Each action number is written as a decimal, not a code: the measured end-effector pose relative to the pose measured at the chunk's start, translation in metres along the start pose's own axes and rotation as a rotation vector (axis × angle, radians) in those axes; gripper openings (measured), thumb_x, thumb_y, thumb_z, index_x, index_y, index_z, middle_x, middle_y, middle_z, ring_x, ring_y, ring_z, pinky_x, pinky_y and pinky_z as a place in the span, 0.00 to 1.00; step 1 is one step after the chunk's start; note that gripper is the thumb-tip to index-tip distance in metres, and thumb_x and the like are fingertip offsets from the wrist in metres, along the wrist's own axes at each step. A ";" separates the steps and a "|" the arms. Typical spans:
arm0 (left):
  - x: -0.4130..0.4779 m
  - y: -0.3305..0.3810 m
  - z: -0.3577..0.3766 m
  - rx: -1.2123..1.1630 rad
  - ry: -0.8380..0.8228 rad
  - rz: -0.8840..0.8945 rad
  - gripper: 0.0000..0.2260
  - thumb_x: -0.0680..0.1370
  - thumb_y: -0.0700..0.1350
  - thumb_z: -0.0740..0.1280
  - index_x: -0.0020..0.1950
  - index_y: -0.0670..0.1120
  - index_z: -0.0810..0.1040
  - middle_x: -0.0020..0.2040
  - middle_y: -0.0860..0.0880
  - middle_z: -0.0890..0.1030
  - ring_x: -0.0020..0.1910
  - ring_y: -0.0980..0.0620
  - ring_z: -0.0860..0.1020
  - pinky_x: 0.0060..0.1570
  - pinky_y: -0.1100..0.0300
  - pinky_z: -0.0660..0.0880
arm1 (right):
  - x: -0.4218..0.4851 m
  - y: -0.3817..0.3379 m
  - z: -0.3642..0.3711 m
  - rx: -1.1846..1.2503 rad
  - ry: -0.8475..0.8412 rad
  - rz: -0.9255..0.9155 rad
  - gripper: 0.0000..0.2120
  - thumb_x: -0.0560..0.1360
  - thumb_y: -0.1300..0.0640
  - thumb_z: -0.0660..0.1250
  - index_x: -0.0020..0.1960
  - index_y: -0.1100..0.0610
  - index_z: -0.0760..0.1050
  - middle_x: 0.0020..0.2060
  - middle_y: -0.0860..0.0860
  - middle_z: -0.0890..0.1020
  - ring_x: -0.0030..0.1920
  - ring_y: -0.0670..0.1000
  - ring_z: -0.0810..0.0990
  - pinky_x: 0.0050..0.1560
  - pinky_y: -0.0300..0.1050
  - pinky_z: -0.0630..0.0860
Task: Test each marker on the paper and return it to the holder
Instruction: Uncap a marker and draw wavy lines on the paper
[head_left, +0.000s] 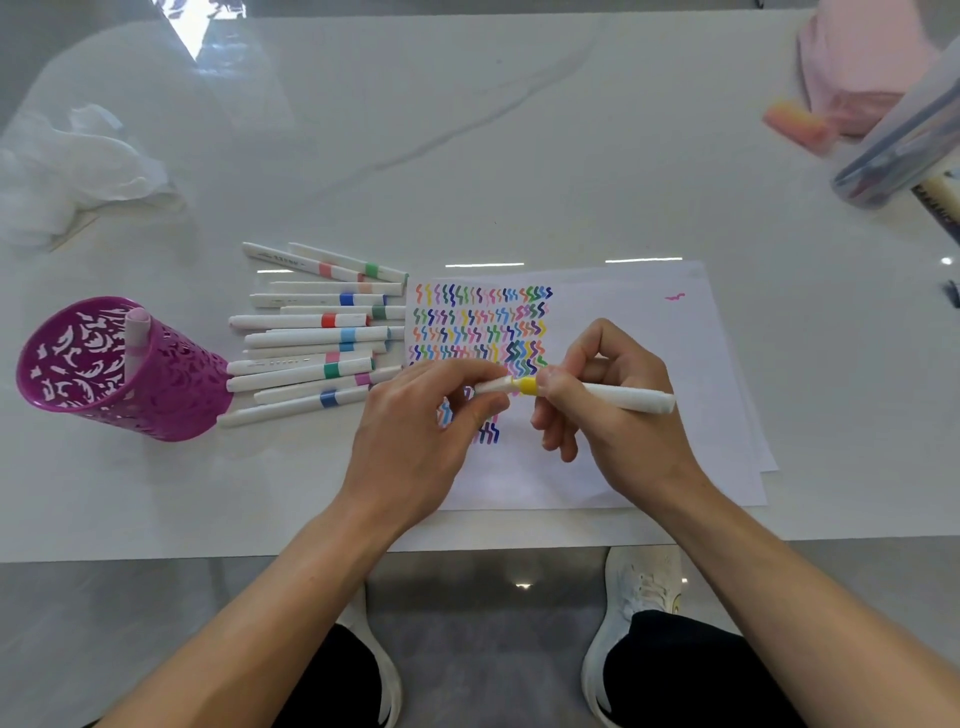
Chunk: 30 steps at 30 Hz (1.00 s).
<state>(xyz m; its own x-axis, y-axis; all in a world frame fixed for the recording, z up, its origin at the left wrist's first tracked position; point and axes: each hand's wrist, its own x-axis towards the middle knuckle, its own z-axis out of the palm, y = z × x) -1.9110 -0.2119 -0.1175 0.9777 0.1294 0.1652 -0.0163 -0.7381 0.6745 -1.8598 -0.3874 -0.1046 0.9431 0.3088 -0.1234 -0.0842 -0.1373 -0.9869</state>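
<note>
- Above the near middle of the white sheet of paper (649, 364), crowded with rows of coloured squiggles: white plastic marker with a yellow band (613, 397), held roughly level between both hands, barrel end pointing toward the paper's right side.
- Probably the capping or uncapping step; cannot tell which, nor whether the tip is bared, with fingers covering the joint.
- Risk one: the cap end slipping out of the pinch on a slanted pull, then rolling off the paper's near side and over the edge of the glossy white table (467, 156).
- Risk two: a bared tip brushing the paper or a finger and leaving a stray yellow streak across the squiggles; likely cause, working so low over the marked patch.
- Risk three: a cap seated only halfway, letting the tip dry out.
- Risk four: dropping this marker back into the loose heap of white colour-banded markers (311, 338) just left of the paper, instead of into the purple perforated plastic holder (171, 395) standing farther left of the paper with one pink-ended marker (136, 338) inside.
- Left hand (421, 415): palm down over the paper's near-left part, thumb and curled fingers pinching the marker's cap end.
- Right hand (608, 415): over the paper's near middle, thumb and forefinger pinching the barrel just beside the yellow band, other fingers curled loosely beneath, barrel jutting past the hand toward the paper's right side.
- Both forearms bare, converging on the paper from its near side.
</note>
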 end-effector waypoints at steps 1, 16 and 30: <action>0.000 0.000 0.000 -0.012 -0.005 0.007 0.15 0.74 0.57 0.67 0.57 0.53 0.83 0.42 0.63 0.76 0.40 0.67 0.76 0.39 0.77 0.71 | 0.000 -0.001 0.000 0.022 -0.019 0.008 0.08 0.80 0.65 0.69 0.44 0.64 0.71 0.31 0.58 0.83 0.26 0.58 0.80 0.24 0.46 0.75; 0.001 -0.001 -0.007 0.044 -0.112 0.050 0.14 0.81 0.54 0.61 0.58 0.50 0.82 0.44 0.60 0.79 0.39 0.60 0.76 0.39 0.73 0.70 | 0.006 -0.003 0.001 0.274 -0.039 0.123 0.16 0.71 0.54 0.74 0.44 0.67 0.76 0.33 0.63 0.83 0.28 0.59 0.81 0.28 0.46 0.77; -0.006 -0.003 -0.009 -0.007 -0.136 0.053 0.08 0.82 0.48 0.65 0.52 0.47 0.82 0.40 0.58 0.78 0.40 0.56 0.74 0.37 0.66 0.70 | 0.003 0.002 0.003 0.298 -0.115 0.136 0.20 0.72 0.57 0.73 0.45 0.73 0.70 0.34 0.67 0.84 0.29 0.62 0.83 0.29 0.46 0.80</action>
<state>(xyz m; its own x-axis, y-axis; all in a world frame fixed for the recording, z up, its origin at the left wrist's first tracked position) -1.9187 -0.2046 -0.1142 0.9948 -0.0006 0.1019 -0.0693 -0.7367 0.6726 -1.8579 -0.3841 -0.1071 0.8760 0.4125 -0.2499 -0.3127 0.0915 -0.9454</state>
